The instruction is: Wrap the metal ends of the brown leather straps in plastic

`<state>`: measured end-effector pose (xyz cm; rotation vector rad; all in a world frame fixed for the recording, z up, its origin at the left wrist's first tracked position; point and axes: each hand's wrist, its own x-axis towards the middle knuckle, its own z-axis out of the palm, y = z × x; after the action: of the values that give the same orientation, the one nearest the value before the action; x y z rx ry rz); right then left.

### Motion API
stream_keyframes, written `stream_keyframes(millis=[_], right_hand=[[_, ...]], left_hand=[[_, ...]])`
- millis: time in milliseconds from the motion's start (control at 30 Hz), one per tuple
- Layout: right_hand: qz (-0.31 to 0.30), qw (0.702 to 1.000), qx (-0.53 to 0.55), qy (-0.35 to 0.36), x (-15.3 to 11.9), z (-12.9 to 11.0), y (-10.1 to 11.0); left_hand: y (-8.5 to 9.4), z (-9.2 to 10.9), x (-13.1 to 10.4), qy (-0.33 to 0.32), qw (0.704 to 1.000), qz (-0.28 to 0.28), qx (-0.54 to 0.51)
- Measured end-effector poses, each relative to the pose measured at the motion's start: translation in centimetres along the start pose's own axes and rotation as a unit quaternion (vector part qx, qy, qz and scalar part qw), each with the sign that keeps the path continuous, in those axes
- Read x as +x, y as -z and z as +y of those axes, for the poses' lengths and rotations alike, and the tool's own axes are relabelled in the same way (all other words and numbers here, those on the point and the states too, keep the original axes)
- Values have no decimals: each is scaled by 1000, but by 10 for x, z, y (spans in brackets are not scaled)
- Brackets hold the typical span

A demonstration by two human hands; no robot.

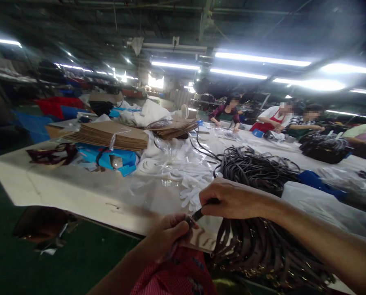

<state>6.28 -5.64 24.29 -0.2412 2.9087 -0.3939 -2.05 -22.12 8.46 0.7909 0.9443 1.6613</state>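
Between my two hands runs a short length of dark leather strap (197, 214), above the table's near edge. My left hand (173, 232) is closed, thumb and fingers pinching the strap's lower end, where a small shiny piece shows; its detail is too blurred to name. Higher and to the right, my right hand (221, 200) is wrapped around the other end of the strap. Below my right forearm hangs a row of dark brown straps (263, 246) with gold-coloured metal fittings. White gloves (190, 197) lie just beyond my hands.
A heap of dark straps (253, 166) lies beyond my right hand. Stacked brown cardboard (109, 135) and a torn blue box (107, 155) stand on the white table (63, 192) at left. Several people work along the far side, near black bags (324, 147).
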Motion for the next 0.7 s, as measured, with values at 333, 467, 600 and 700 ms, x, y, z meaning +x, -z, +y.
stream_keyframes(millis=[333, 467, 600, 700], right_hand=[[-25, 999, 33, 13, 10, 2, -15], [-28, 1000, 14, 1, 13, -5, -9], [-29, 1000, -2, 1, 18, -10, -7], [-67, 998, 4, 8, 20, -19, 1]], left_hand=[[-1, -4, -6, 12, 999, 19, 42], [-7, 8, -4, -4, 994, 60, 86], [-4, 15, -5, -29, 982, 92, 164], [1, 26, -12, 6, 980, 39, 195]])
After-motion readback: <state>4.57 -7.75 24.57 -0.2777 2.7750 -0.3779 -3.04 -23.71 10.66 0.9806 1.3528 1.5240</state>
